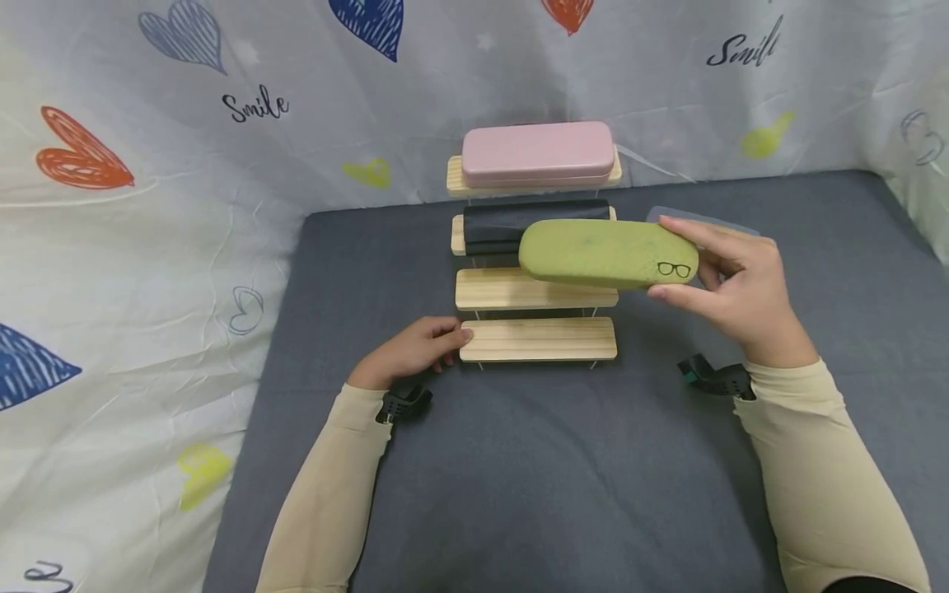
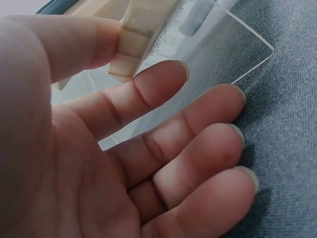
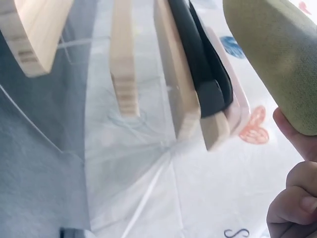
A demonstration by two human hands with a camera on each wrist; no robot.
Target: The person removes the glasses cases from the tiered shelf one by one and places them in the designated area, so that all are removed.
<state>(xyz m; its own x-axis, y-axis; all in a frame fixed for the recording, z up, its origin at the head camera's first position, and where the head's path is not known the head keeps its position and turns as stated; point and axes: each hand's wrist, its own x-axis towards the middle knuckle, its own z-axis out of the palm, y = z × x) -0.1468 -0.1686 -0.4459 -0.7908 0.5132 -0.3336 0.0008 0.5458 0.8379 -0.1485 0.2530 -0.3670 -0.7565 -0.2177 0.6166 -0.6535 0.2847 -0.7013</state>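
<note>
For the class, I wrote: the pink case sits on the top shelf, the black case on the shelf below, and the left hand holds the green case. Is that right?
Not quite: the head view shows the right hand holding the green case. The pink case on the top shelf and the black case on the shelf below are as you wrote.

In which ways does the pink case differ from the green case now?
The pink case rests on the rearmost shelf, while the green case is held up in the right hand. The green case bears a small glasses drawing; the pink case shows none on its visible sides. Both are elongated, with rounded corners.
</note>
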